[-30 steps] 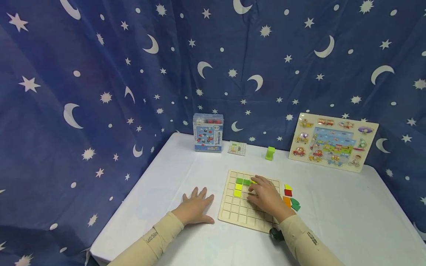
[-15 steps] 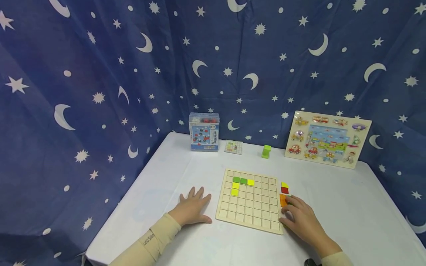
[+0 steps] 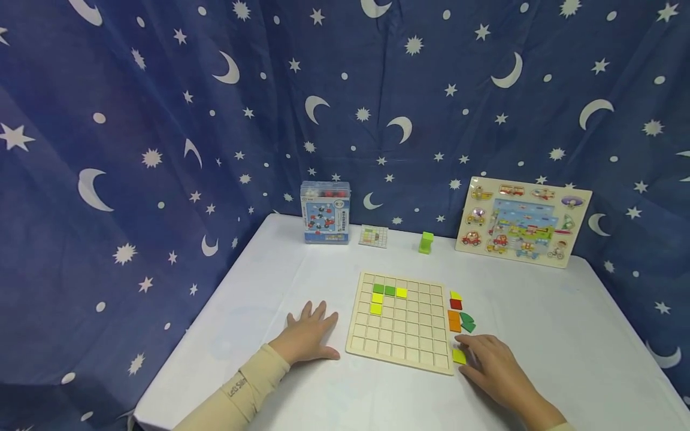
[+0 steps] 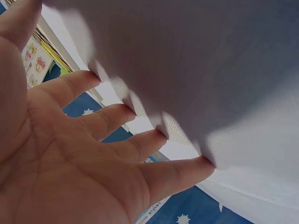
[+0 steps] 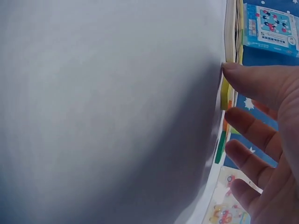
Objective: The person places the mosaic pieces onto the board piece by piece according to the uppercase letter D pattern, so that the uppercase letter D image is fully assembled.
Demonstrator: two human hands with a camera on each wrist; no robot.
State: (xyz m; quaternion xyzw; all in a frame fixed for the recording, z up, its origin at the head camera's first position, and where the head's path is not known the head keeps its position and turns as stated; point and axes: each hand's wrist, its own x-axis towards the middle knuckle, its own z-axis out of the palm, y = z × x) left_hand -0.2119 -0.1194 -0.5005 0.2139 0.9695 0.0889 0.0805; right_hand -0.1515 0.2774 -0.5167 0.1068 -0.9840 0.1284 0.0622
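A wooden grid board [image 3: 406,338] lies flat on the white table. Two green tiles [image 3: 390,291] and three yellow tiles [image 3: 377,298] sit in cells at its upper left. My right hand [image 3: 493,365] is just off the board's near right corner, thumb and index fingertips either side of a loose yellow tile [image 3: 459,357]. In the right wrist view the thumb tip is down at the table and the other fingers are loosely bent beside the yellow tile's edge [image 5: 224,94]. Left of the board, my left hand [image 3: 306,336] rests on the table, fingers spread and fingertips pressing the cloth.
Right of the board lie a red tile [image 3: 456,304], orange tiles [image 3: 454,321], green curved pieces [image 3: 467,318] and a yellow piece [image 3: 456,295]. Behind stand a boxed molecule set [image 3: 326,213], a pattern card [image 3: 374,236], a green block [image 3: 426,242] and a vehicle puzzle board [image 3: 523,221].
My right hand has left a yellow tile in the board's top row, passed the orange and green pieces, and come down beside the loose yellow tile. The left hand stays in place.
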